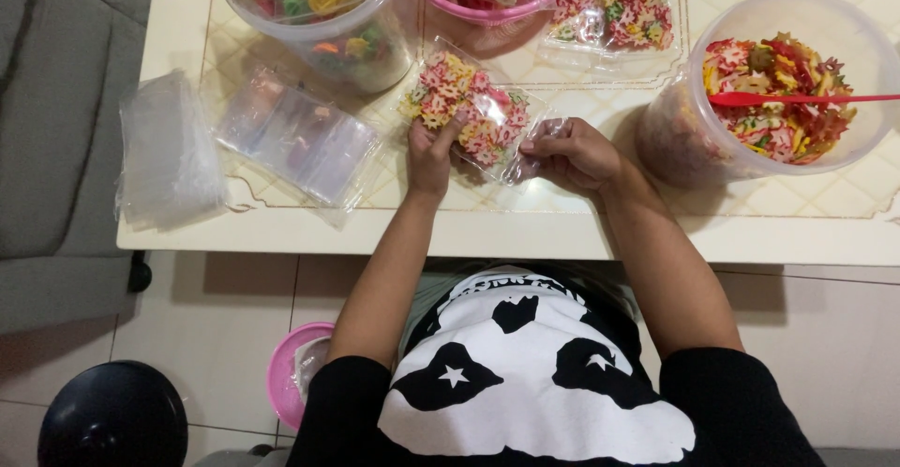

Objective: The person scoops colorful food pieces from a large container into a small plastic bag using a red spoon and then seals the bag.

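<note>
Sealing a filled snack bag, centre of frame.

I log the cream tabletop [525, 233] first, then the clear tub [848, 73] of coloured crackers at the right with a red scoop [797, 98] laid in it. At the left lies a stack of empty bags [300, 139]. The filled bag [469, 115] lies flat in the upper middle. Step, as I judge it: closing the bag's open end; next calls for pressing evenly along that edge. Left hand [431, 156] presses fingertips on the bag's near side, partly curled, grip not closed round it. Right hand [572, 153] is clenched, pinching the bag's clear end.
</note>
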